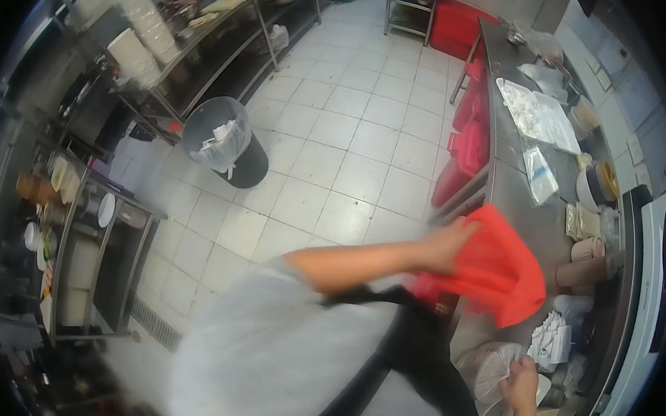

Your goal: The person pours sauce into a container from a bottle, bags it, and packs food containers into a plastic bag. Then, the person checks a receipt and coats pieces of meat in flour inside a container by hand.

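My left hand [449, 247], slightly blurred, is closed on a bright red cloth [505, 268] that hangs over the edge of the steel counter [505, 192]. Lower down, my right hand [519, 381] has its fingers pinched on a clear plastic bag [485, 370] on the counter. What is inside the bag is hard to make out. Beside my right hand lies a pile of white paper packets [550, 342].
A white tray [537, 117] of pale pieces sits farther along the counter, near a plastic-wrapped packet [539, 175]. Red lidded bins [466, 151] stand under its edge. A lined trash bin [244, 161] is on the tiled floor, with shelving [205, 48] beyond.
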Motion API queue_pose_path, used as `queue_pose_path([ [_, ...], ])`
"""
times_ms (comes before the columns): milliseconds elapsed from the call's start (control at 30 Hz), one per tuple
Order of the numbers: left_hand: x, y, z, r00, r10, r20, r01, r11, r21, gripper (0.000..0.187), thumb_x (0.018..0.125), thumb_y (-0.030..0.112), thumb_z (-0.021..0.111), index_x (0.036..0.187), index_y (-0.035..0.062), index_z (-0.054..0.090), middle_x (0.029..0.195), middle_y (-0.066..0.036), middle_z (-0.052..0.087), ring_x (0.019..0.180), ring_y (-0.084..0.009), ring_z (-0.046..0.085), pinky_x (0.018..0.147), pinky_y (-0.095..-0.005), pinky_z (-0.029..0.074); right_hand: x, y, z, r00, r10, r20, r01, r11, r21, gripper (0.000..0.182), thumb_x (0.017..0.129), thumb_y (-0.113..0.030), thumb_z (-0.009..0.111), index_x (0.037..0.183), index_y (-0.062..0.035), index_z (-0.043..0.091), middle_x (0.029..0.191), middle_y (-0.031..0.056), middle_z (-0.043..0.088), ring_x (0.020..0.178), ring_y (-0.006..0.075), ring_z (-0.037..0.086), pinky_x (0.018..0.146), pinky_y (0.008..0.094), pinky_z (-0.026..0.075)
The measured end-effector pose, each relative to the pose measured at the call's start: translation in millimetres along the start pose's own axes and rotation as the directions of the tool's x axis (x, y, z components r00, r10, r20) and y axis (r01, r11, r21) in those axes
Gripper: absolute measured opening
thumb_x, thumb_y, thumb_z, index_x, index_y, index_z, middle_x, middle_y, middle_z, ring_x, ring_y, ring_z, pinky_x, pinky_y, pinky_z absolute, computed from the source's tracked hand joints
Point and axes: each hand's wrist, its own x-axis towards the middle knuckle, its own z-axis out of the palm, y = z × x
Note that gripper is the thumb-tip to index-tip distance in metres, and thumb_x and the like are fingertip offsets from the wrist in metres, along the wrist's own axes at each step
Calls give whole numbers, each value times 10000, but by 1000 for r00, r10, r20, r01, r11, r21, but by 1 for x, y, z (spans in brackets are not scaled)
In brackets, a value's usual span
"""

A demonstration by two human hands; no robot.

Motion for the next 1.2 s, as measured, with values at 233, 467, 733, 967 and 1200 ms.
queue_pose_path([
  [233,43,24,57,985,168,-35,-167,986,24,711,668,56,634,1306,-1,325,1296,-312,322,944,-447,551,818,-478,474,4,-48,-61,997,73,-39,-71,996,49,192,474,-146,626,588,-12,550,693,171,523,698,364,534,624,429,450],
  [467,52,36,172,941,257,222,-247,966,-72,640,716,165,620,1312,42,420,1290,-308,385,956,-429,584,813,-455,498,30,-88,-116,945,319,-71,-261,867,424,269,525,-151,618,747,0,638,760,189,574,686,366,559,644,397,449],
  [733,44,23,130,813,117,570,180,881,-437,1109,611,103,785,1447,7,63,1299,-214,425,1146,-317,487,982,-363,394,33,-38,-45,951,264,-163,-238,957,163,296,627,-212,638,813,17,624,848,230,586,816,405,573,728,449,463],
  [967,48,36,131,859,102,502,-93,995,-43,1156,598,141,807,1454,36,37,1282,-284,411,1166,-401,478,968,-396,422,26,-27,-32,838,533,113,-527,846,-82,308,615,-216,669,825,9,667,797,220,641,807,363,632,744,434,509],
  [1200,53,58,131,823,332,461,-247,940,-237,1184,593,120,807,1473,91,16,1410,-256,326,1246,-332,441,1004,-349,394,49,-54,-15,737,653,171,-657,753,-45,303,638,-205,664,866,-7,675,891,199,657,863,323,642,770,404,513],
])
